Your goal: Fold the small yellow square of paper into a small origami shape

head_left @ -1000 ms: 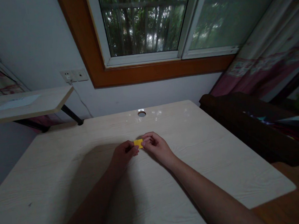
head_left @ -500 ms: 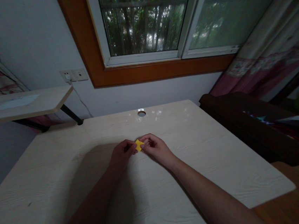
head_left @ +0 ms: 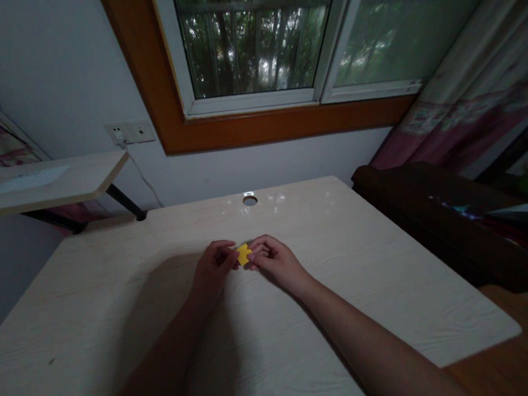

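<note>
A small, flat yellow piece [head_left: 244,255], paper-like with angular edges, is held between my two hands over the middle of the pale wood-grain desk [head_left: 366,288]. My left hand [head_left: 214,266] pinches its left side between thumb and fingers. On the right side, my right hand [head_left: 274,259] grips it by thumb and fingertips, the other fingers curled behind. Fingertips cover parts of both its edges, so its full outline is hidden.
A raised shelf [head_left: 58,193] on black legs with a paper sheet stands at the back left. A round cable hole [head_left: 250,200] sits near the back edge. Beyond are a wall socket [head_left: 119,135] with a cord and a window. Dark furniture [head_left: 435,225] stands right of the desk.
The yellow piece has turned slightly and shows a more squarish face. My left fingers have shifted a little up and left; my right hand is nearly unmoved.
</note>
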Motion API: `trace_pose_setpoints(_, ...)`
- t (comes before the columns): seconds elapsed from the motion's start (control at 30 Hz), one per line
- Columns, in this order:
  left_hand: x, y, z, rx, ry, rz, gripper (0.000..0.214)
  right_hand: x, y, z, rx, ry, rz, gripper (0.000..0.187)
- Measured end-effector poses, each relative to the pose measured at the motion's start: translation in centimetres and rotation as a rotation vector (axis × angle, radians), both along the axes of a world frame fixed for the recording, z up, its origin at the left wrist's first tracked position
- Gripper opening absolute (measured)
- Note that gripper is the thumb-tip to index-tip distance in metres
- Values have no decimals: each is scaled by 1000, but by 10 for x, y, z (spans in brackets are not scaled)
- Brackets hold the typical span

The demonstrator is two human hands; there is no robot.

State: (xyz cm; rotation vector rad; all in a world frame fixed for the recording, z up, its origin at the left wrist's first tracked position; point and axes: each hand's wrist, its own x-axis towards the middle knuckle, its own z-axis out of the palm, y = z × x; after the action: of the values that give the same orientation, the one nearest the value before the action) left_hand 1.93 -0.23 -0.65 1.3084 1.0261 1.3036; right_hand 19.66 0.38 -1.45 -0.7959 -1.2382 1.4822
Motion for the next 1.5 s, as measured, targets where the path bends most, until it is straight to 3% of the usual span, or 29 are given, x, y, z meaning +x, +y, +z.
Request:
trace_pose_setpoints(0.23,1,-1,-2,-128,61,-118,26,0,-1,10,-22,1,-31,26)
trace_pose_setpoints(0.6,-1,-3,5,-103,168,-16,24,2,-1,8,-27,-71,14,25)
trace_pose_setpoints(0.9,-1,-3,-1,-78,170,-26,24,3,-1,6,-49,-107,43,29)
trace_pose_setpoints(1.5,-1,-4,5,-89,183,-34,24,1,0,6,-56,-108,26,29)
